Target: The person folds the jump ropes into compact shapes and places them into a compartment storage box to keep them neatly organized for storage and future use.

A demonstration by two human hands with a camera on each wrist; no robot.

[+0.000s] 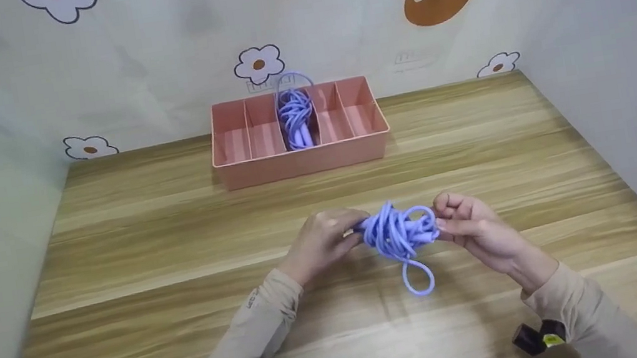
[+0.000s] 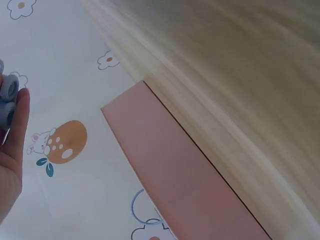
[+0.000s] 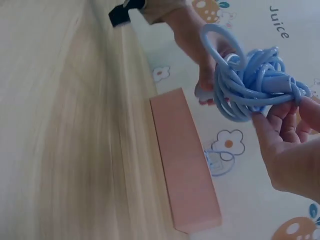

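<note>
A blue-violet jump rope (image 1: 393,232), wound into a tangled bundle round its handles, is held above the table. My left hand (image 1: 327,237) grips the bundle's left end; two hollow handle ends (image 2: 9,87) show beside its fingers in the left wrist view. At the other end, my right hand (image 1: 484,233) pinches the cord by a handle tip, thumb against fingers. One loop of cord hangs below the bundle. Beyond the hands, a pink divided box (image 1: 303,163) holds a second wound jump rope (image 1: 296,116) in its middle compartment.
The box stands at the back of the wood-grain table (image 1: 145,243), near a patterned backdrop (image 1: 161,57) that also rises along both sides. A black wrist device (image 1: 528,338) with a yellow-green label sits by the right sleeve.
</note>
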